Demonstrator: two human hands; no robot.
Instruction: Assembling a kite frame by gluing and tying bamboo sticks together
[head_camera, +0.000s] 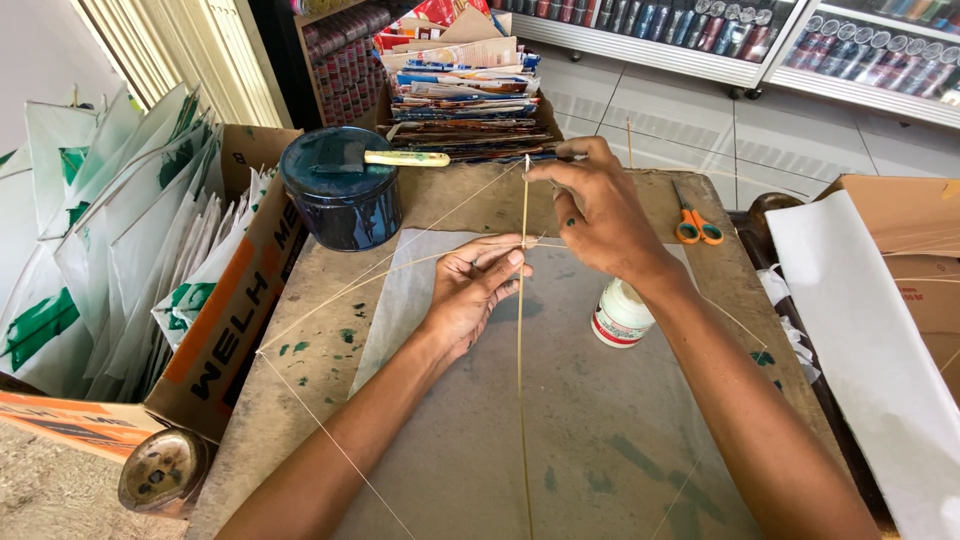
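Left hand (470, 290) fingers pinched on crossing of thin bamboo sticks (521, 330) over tabletop (300, 380); right hand (600, 215) fingers clamped on upright stick's top. Nearby: blue tin (340, 205) under a brush (400, 158), cardboard box (235, 310) holding folded kites (130, 240), white glue bottle (620, 315).

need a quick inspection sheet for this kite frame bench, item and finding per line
surface: worn brown table with green paint stains, thin paper sheet spread on it
job's things: upright bamboo stick crossed by a bowed stick, string round the frame
clutter: blue tin with brush, white glue bottle, orange scissors
grippers: left hand pinches the crossing; right hand holds the stick's top
cables: nothing seen
surroundings: cardboard box of finished kites, stacked paper, tiled floor
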